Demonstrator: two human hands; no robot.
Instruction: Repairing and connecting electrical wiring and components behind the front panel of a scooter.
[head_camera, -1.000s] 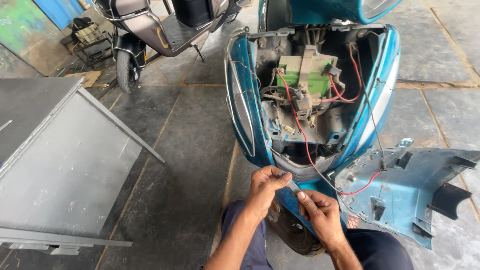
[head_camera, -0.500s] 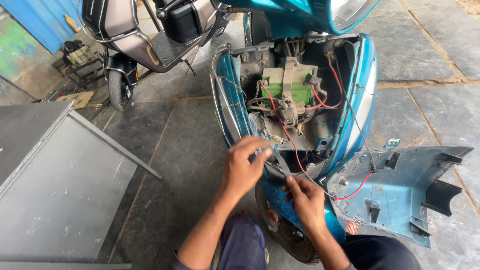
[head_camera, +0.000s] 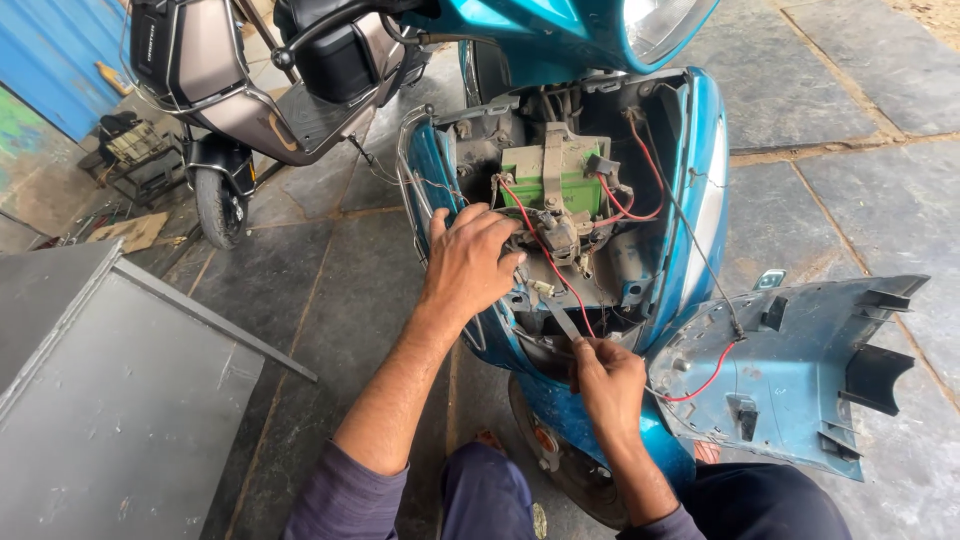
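A teal scooter (head_camera: 705, 190) stands in front of me with its front panel off, showing a green battery (head_camera: 575, 185), red wires (head_camera: 555, 275) and a metal bracket. My left hand (head_camera: 468, 262) reaches into the open cavity, fingers curled around wiring and parts beside the battery. My right hand (head_camera: 608, 378) sits lower, at the cavity's bottom edge, pinching a thin grey metal tool (head_camera: 562, 320) that points up into the cavity. The removed blue front panel (head_camera: 800, 370) hangs to the right on a red wire.
A second, grey-brown scooter (head_camera: 250, 90) is parked at the upper left. A large grey metal sheet (head_camera: 110, 400) lies on the stone floor at the left. A blue wall (head_camera: 50, 60) and clutter sit far left. My knees are at the bottom.
My left hand has risen from the lower edge up into the cavity beside the battery. My right hand stays low with the tool. The camera has moved closer.
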